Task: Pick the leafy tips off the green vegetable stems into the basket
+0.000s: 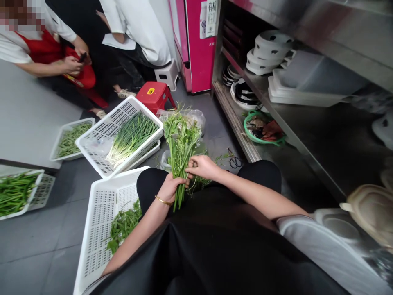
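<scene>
A bunch of pea shoots (pixel 181 141), long green stems with leaves and curling tendrils, stands tilted away from me above my lap. My left hand (pixel 172 187), with a gold bracelet at its wrist, is wrapped round the lower stems, whose cut ends stick out below. At the bunch's right side, my right hand (pixel 201 167) is closed in a pinch on thin stems at its edge; the fingertips partly hide them. More loose greens (pixel 124 225) lie in a white perforated basket (pixel 101 213) by my left forearm. Clear plastic bags (pixel 196 119) lie behind the bunch.
A white basket (pixel 104 133) of green onions (pixel 135 133) stands ahead left, near baskets of green beans (pixel 72 139) and green stalks (pixel 16 192). Scissors (pixel 235 159) lie on the floor. Steel shelving (pixel 276 123) lines the right. A red stool (pixel 155 96) and two people are beyond.
</scene>
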### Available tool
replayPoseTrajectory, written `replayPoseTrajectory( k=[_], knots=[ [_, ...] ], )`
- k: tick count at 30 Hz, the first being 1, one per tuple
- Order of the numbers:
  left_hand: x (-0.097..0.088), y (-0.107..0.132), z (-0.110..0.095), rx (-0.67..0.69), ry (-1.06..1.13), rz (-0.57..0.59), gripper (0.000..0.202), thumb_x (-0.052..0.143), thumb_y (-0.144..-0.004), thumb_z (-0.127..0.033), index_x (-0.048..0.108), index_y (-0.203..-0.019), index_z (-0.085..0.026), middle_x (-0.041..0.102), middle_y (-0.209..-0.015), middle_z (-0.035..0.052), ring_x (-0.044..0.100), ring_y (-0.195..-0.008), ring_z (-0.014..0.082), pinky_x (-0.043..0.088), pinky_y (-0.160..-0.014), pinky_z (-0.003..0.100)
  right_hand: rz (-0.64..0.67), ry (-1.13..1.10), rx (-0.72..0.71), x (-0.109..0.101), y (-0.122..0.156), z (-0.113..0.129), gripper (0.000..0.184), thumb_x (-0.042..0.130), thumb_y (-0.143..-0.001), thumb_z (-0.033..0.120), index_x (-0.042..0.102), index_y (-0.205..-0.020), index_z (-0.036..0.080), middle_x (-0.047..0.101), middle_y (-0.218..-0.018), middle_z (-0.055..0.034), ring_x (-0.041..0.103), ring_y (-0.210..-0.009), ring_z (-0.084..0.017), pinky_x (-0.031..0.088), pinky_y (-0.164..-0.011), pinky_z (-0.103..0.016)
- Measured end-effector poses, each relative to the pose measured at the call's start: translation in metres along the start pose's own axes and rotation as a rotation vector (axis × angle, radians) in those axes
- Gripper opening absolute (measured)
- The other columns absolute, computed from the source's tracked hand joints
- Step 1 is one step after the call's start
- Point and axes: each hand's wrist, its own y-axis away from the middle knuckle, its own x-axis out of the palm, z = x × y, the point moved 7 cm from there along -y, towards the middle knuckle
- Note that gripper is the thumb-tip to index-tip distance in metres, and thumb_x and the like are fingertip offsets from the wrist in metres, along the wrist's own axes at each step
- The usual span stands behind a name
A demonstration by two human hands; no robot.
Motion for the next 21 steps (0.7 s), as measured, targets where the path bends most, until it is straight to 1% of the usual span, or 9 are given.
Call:
replayPoseTrajectory(
  k=[3,6,8,11,13,14,16,18,21],
  knots=[
    [-0.001,0.001,0.001,-0.019,-0.005,0.005,0.024,0.068,-0.053,-0.007,0.066,-0.077,-0.009,0.068,-0.069,0.0059,0.060,-0.055,0.0139,0.047,-0.052,0.025,-0.091,0.028,0.029,-0.006,0.003,-0.007,0.015,0.062,-0.069,0.030,0.056,-0.075,0.017,0.054,-0.059,0.0039,0.044,-0.054,-0.008,0.029,-0.054,-0.019],
    [0.002,0.000,0.006,-0.050,0.005,0.015,0.027,0.072,-0.054,-0.009,0.066,-0.080,-0.009,0.068,-0.068,0.0064,0.062,-0.058,0.0154,0.048,-0.054,0.025,-0.099,-0.024,0.090,-0.007,0.004,-0.016,0.005,0.054,-0.066,0.019,0.053,-0.071,0.017,0.051,-0.059,0.0038,0.044,-0.054,-0.009,0.030,-0.054,-0.020],
    [0.005,-0.002,0.009,-0.054,0.039,0.020,0.026,0.074,-0.056,-0.012,0.065,-0.080,-0.008,0.067,-0.067,0.0058,0.059,-0.054,0.0125,0.046,-0.050,0.023,-0.087,-0.088,0.123,-0.004,0.007,-0.021,0.001,0.051,-0.065,0.017,0.050,-0.066,0.017,0.049,-0.057,0.0043,0.042,-0.053,-0.008,0.030,-0.052,-0.019],
    [0.006,-0.006,0.013,-0.032,0.097,0.005,0.022,0.076,-0.058,-0.018,0.064,-0.074,-0.009,0.063,-0.060,0.0020,0.050,-0.045,0.0074,0.039,-0.043,0.020,-0.120,-0.155,0.016,0.000,0.013,-0.014,0.003,0.049,-0.065,0.017,0.047,-0.064,0.018,0.045,-0.056,0.0055,0.039,-0.052,-0.008,0.030,-0.053,-0.019],
    [0.004,-0.009,0.017,-0.018,0.082,-0.014,0.021,0.076,-0.058,-0.021,0.062,-0.069,-0.010,0.057,-0.050,-0.0008,0.047,-0.041,0.0072,0.037,-0.041,0.020,-0.145,-0.198,-0.066,0.005,0.018,-0.008,0.005,0.049,-0.066,0.018,0.044,-0.063,0.018,0.045,-0.055,0.0059,0.038,-0.052,-0.007,0.030,-0.053,-0.019],
    [0.003,-0.009,0.018,-0.011,0.062,-0.022,0.021,0.076,-0.058,-0.021,0.061,-0.067,-0.010,0.054,-0.046,-0.0017,0.046,-0.040,0.0077,0.037,-0.040,0.020,-0.135,-0.232,-0.068,0.008,0.020,-0.007,0.007,0.050,-0.066,0.018,0.044,-0.063,0.018,0.044,-0.055,0.0062,0.038,-0.051,-0.007,0.030,-0.052,-0.019],
    [0.000,-0.009,0.018,0.005,0.038,-0.035,0.021,0.076,-0.058,-0.021,0.060,-0.065,-0.010,0.052,-0.043,-0.0023,0.047,-0.039,0.0084,0.038,-0.041,0.021,-0.069,-0.347,-0.021,0.016,0.021,-0.009,0.011,0.053,-0.065,0.019,0.043,-0.060,0.018,0.043,-0.052,0.0068,0.037,-0.049,-0.006,0.029,-0.049,-0.018],
    [-0.003,-0.008,0.017,0.014,0.044,-0.042,0.022,0.077,-0.057,-0.020,0.061,-0.068,-0.010,0.056,-0.047,-0.0013,0.048,-0.041,0.0083,0.040,-0.042,0.021,0.049,-0.551,0.025,0.019,0.022,-0.010,0.014,0.057,-0.063,0.019,0.044,-0.059,0.017,0.042,-0.050,0.0075,0.036,-0.046,-0.005,0.027,-0.045,-0.017],
    [-0.012,-0.008,0.014,-0.005,0.042,-0.071,0.031,0.078,-0.056,-0.018,0.063,-0.082,-0.010,0.064,-0.060,0.0024,0.053,-0.046,0.0093,0.043,-0.044,0.021,0.268,-0.974,0.021,0.004,0.036,-0.006,0.018,0.063,-0.063,0.022,0.046,-0.065,0.017,0.043,-0.051,0.0085,0.030,-0.037,-0.002,0.022,-0.037,-0.016]
  ],
)
